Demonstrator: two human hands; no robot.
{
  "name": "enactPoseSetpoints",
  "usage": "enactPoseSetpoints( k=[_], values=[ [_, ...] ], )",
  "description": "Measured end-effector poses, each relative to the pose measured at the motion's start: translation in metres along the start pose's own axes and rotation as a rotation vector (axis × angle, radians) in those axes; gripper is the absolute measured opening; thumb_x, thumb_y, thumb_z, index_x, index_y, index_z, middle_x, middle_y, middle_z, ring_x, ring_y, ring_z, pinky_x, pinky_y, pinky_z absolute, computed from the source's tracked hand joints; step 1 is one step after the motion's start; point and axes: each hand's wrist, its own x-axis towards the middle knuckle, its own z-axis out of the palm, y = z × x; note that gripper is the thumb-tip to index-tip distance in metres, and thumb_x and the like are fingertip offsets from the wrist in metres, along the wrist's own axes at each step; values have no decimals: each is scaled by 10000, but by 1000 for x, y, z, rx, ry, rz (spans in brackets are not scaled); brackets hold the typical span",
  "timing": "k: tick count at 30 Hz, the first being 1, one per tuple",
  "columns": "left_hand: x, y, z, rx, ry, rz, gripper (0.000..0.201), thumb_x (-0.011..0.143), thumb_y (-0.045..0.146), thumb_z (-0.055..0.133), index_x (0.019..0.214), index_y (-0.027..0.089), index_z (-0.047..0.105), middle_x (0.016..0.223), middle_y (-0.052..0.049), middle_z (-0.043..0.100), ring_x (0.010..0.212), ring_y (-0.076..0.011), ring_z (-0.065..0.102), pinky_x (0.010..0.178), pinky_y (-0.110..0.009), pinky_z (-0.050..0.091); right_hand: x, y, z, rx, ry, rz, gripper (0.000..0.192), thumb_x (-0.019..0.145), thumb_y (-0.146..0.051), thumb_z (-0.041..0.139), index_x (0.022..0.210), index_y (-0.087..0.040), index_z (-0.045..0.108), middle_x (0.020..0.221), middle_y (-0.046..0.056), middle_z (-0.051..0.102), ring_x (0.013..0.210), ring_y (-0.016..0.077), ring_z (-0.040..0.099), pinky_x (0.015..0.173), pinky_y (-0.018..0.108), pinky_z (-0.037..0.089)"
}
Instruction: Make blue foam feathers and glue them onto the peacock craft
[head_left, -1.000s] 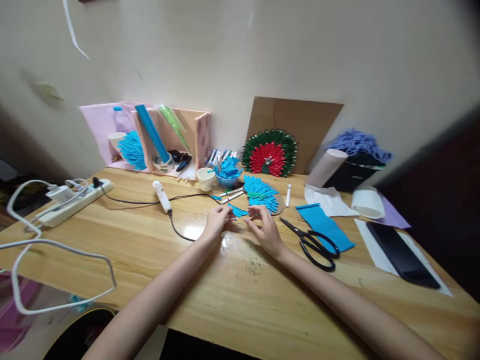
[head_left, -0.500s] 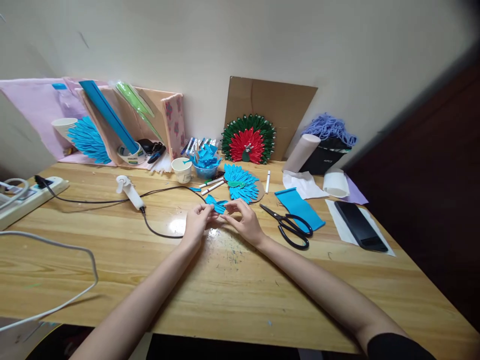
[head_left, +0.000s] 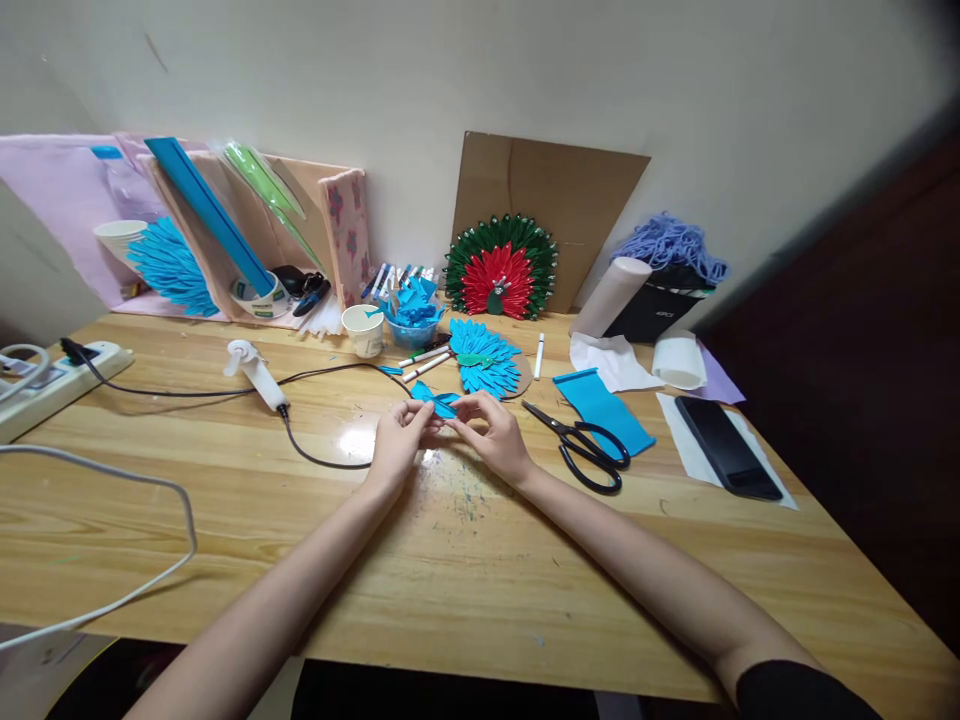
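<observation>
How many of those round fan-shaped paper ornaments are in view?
3. A red-and-green fan leans on the cardboard at the wall; a blue fan lies on the table beyond the hands; another blue fan stands far left by the organizer. More may be hidden.

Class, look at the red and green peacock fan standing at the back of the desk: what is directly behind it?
Behind the red and green peacock fan a brown cardboard sheet leans against the wall. The fan covers the sheet's lower middle, so that part cannot be seen.

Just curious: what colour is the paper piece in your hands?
Bright blue paper piece, clearest in the head view.
</observation>
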Motion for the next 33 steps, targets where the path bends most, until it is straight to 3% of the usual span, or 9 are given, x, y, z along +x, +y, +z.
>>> enactPoseSetpoints(
  k=[26,33],
  values=[
    [-3,4,5,14,0,-20,330,610,347,731,785,112,579,636,-38,673,621,-138,648,692,-268,520,0,0,-2,15,43,21,83,801,-260,593,852,-196,607,800,31,600,727,145,591,675,294,519],
    [-1,1,3,24,5,3,315,601,383,719,705,112,596,634,-40,661,623,-135,631,642,-240,507,-2,-2,-3,-32,65,-39,165,802,-256,601,961,-214,597,838,35,595,733,144,580,680,299,520]
  ],
)
